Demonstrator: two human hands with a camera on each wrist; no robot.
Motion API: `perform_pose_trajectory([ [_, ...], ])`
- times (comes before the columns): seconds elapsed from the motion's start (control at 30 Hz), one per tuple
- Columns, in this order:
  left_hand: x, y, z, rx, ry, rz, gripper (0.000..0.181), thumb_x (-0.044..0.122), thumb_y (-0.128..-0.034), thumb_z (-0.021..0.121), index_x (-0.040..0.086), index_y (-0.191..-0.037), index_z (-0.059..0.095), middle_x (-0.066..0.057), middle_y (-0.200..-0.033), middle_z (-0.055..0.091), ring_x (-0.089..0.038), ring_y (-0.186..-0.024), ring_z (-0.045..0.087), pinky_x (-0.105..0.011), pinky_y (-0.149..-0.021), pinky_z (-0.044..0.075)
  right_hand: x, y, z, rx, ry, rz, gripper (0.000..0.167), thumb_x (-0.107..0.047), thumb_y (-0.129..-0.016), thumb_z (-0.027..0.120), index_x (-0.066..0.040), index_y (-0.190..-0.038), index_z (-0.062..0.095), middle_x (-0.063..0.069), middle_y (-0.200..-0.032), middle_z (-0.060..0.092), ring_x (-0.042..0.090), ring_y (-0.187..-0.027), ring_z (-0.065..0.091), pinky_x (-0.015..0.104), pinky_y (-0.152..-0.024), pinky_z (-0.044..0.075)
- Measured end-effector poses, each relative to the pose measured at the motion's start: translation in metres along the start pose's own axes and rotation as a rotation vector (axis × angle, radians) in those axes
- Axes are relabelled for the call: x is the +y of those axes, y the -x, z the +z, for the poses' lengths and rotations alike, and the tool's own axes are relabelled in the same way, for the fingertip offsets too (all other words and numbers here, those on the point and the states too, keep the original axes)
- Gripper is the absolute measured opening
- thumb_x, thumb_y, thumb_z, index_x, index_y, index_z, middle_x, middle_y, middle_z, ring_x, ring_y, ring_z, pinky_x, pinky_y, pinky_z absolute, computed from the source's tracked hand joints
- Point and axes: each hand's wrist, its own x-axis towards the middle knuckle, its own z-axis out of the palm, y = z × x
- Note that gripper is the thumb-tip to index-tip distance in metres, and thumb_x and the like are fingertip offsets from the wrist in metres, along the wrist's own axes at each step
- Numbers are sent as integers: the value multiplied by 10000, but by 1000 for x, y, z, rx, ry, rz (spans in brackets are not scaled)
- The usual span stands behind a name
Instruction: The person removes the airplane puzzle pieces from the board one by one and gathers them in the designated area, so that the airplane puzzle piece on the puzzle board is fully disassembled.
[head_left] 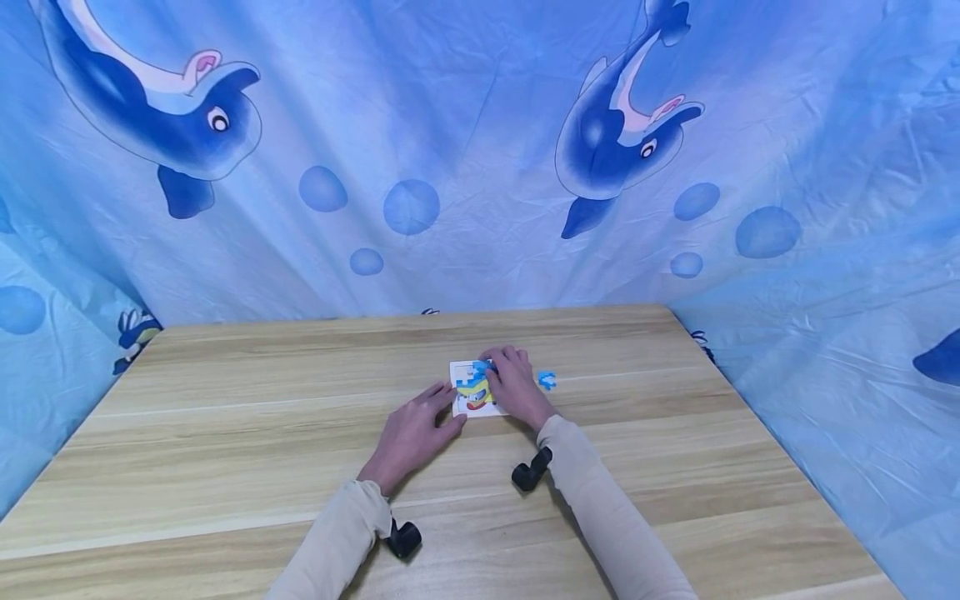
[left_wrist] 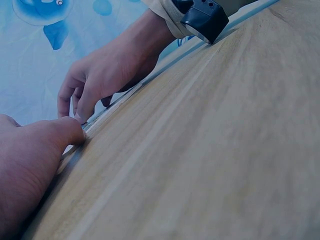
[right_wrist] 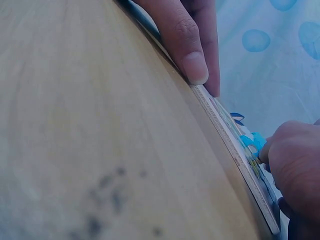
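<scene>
A small jigsaw board [head_left: 459,412] with a white border and a yellow and red picture lies flat on the table. My left hand [head_left: 416,433] rests at its left side, thumb on the near-left corner and fingers along the left edge, fairly straight. Over the board's right part, my right hand [head_left: 517,385] pinches a blue puzzle piece [right_wrist: 255,141], which stands tilted above the board in the right wrist view. The right palm hides part of the picture. Just right of that hand, a loose blue and white puzzle piece [head_left: 547,381] lies on the table.
The wood-grain table [head_left: 225,433] stretches out on all sides of the board. Behind it and at both sides hangs a blue curtain [head_left: 480,167] printed with dolphins and bubbles. Black wrist cameras [head_left: 405,540] sit beneath both sleeves, close to the tabletop.
</scene>
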Motion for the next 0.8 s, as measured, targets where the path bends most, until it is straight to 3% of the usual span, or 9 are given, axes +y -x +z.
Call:
perform_pose_trajectory([
  [0.47, 1, 0, 1, 10, -7, 4, 521, 381, -974, 698, 60, -1383, 666, -150, -1425, 613, -340, -1335, 563, -530, -986, 529, 5, 2, -1, 4, 57, -64, 260, -122, -1069, 559, -121, -1319, 629, 98, -1145, 593, 302, -1074, 462, 472, -924, 393],
  [0.8, 0, -1, 2, 25, -16, 19, 522, 378, -964, 712, 50, -1369, 675, -160, -1411, 622, -358, -1311, 581, -535, -968, 538, 5, 4, -3, 35, -65, -45, 258, -96, -1072, 542, -105, -1311, 640, 29, -1017, 569, 251, -1037, 468, 414, -871, 419],
])
